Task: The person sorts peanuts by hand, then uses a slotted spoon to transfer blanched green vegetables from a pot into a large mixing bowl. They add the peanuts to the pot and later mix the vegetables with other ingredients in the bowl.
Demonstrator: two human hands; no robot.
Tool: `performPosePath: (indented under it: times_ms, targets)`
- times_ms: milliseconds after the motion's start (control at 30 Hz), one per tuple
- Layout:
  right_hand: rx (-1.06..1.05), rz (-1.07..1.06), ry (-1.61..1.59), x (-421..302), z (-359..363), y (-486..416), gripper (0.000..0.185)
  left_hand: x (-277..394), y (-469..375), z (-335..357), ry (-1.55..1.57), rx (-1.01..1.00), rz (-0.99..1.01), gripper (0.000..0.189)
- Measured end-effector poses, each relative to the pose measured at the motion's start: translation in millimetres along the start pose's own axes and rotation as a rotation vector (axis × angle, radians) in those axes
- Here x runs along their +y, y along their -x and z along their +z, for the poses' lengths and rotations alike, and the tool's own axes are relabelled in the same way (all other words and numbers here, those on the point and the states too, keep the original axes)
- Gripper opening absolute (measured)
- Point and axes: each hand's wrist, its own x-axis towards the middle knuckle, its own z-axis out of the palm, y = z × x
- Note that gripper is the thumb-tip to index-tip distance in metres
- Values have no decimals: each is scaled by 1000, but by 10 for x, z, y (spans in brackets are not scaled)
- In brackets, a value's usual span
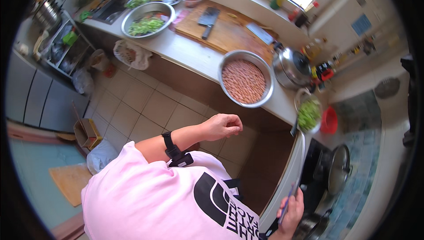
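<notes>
My left hand (pixel 222 127) hangs over the floor in front of the counter, its fingers curled in loosely and nothing seen in them. Beyond it, a steel basin (pixel 223 89) of pinkish-brown peanuts or beans (pixel 244 81) stands at the counter's edge. At the lower right, my right hand (pixel 291 208) grips the blue handle of a long, thin metal utensil (pixel 300 162). Its shaft runs up beside the hob (pixel 313 170); I cannot tell its kind. Near its far end is a bowl of chopped green vegetables (pixel 308 115).
A cleaver (pixel 209 18) and another flat blade (pixel 260 33) lie on the wooden chopping board (pixel 228 38). A steel pot (pixel 291 66) stands beside it. Farther left is a basin (pixel 125 25) of chopped greens. A lidded pan (pixel 339 170) sits on the hob, with another pan (pixel 311 226) nearer me.
</notes>
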Motion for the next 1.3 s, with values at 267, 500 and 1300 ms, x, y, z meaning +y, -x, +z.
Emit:
performPosePath:
  times_ms: [267,500,1300]
  targets:
    - [-803,-54,74,-844,2384,-1898,47,-374,1067,-1301,164,552,-44,12]
    - [-647,-711,573,-606,4747,-2875,45,-665,2024,-1501,317,935,-33,11]
    - [-811,-159,-500,-308,1671,-1786,59,-168,627,-1075,114,440,40,5]
